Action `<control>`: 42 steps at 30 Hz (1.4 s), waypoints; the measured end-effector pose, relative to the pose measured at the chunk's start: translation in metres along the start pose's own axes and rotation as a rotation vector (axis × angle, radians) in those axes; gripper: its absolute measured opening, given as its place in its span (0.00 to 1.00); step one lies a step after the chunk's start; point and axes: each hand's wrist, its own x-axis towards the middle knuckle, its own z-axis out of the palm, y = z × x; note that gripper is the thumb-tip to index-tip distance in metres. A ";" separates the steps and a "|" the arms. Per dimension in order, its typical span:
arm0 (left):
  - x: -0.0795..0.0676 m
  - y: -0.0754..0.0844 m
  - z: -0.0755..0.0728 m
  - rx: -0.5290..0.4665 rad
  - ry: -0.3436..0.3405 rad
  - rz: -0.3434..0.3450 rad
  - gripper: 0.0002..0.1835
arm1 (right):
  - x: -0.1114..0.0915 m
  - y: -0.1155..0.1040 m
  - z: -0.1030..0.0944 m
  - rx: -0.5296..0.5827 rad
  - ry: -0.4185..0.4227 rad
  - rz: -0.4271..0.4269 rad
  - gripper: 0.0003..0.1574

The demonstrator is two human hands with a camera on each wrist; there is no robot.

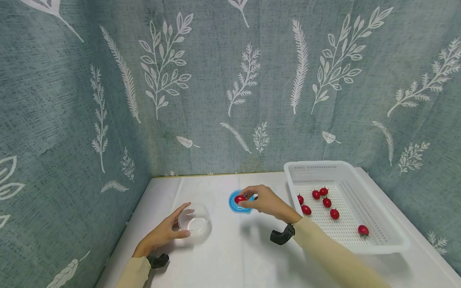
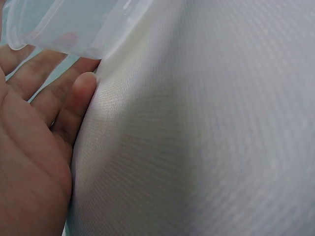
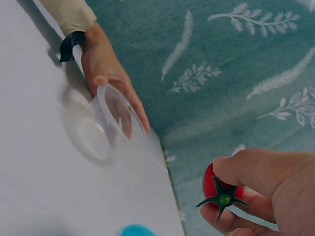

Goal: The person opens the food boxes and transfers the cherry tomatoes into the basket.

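Note:
A clear plastic tub (image 1: 201,224) stands upright on the white table, its mouth up. My left hand (image 1: 163,232) holds it from the left, the thumb at its near side and the fingers along its far side. In the left wrist view the fingers lie behind the tub wall. My right hand (image 1: 264,202) pinches a red cherry tomato (image 3: 209,184) between thumb and fingers, its green star-shaped stem showing in the right wrist view. From the head view the tomato overlaps a round blue lid (image 1: 234,206) with a tab, partly hidden by the right hand.
A white perforated basket (image 1: 374,200) stands on the right side of the table with several cherry tomatoes (image 1: 334,214) in it. My right forearm passes over its near left edge. Patterned blue-green cloth (image 1: 216,100) hangs behind the table and on both sides.

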 end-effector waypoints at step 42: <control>0.001 -0.002 -0.001 -0.010 -0.018 0.016 0.53 | -0.100 0.063 -0.110 -0.069 0.217 0.167 0.25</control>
